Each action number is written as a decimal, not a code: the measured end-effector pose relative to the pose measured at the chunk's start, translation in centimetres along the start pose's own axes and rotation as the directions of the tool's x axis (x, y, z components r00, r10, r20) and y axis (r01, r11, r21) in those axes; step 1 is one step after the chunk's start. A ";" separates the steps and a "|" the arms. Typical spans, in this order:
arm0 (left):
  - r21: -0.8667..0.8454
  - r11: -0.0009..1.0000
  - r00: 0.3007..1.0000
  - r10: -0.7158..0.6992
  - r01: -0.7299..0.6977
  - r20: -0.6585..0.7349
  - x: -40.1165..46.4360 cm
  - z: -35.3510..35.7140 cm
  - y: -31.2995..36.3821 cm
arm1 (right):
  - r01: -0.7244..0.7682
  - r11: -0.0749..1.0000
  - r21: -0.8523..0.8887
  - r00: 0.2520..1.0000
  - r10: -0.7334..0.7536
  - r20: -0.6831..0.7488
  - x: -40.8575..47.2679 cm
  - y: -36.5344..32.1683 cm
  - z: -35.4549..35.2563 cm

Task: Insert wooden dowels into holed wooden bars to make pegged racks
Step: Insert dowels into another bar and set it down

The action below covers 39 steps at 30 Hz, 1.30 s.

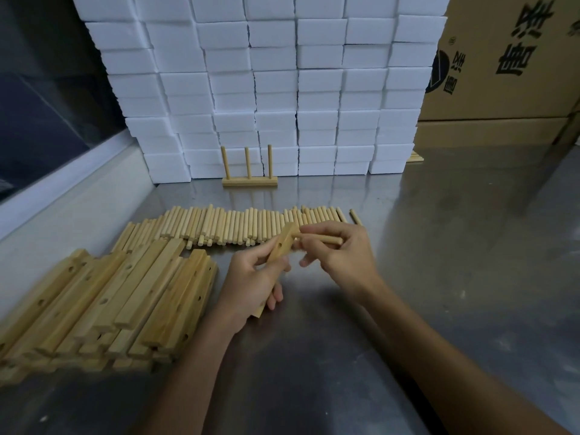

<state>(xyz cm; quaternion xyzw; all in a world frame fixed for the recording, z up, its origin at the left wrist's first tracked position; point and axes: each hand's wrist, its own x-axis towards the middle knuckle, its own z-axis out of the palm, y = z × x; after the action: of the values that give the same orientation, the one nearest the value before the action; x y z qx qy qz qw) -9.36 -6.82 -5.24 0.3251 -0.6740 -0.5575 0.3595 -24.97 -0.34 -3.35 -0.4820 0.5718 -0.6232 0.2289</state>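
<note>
While left hand (251,284) grips holed bar (280,246), right hand (342,252) pinches round dowel (326,239)

1. A small workshop or packing room for batch assembly.
2. The bench (439,246) is bare sheet metal, scuffed and reflective, as in a production room and not a home.
3. Parts lie in bulk: a stack of holed bars (103,306) at the left and a long row of loose dowels (238,224) behind it.
4. One finished rack (250,180) with three upright pegs stands at the back, like a sample.
5. A wall of identical white boxes (266,83) is stacked high behind the bench.
6. Large printed cartons (508,67) stand at the right, the kind used for shipping goods.
7. A window (47,120) with a pale sill runs along the left.
</note>
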 end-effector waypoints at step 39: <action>-0.807 0.452 0.903 -0.372 0.380 0.217 0.3 0.5 1.1 | -0.254 0.415 -0.874 0.965 0.052 -0.256 2.4 4.5 -5.8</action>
<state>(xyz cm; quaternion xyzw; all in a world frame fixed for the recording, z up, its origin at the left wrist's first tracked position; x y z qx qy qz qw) -10.02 -6.60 -4.15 0.2526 -0.2397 -0.8756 0.3348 -32.16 -0.61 -6.03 -0.4132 0.8759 -0.2409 -0.0628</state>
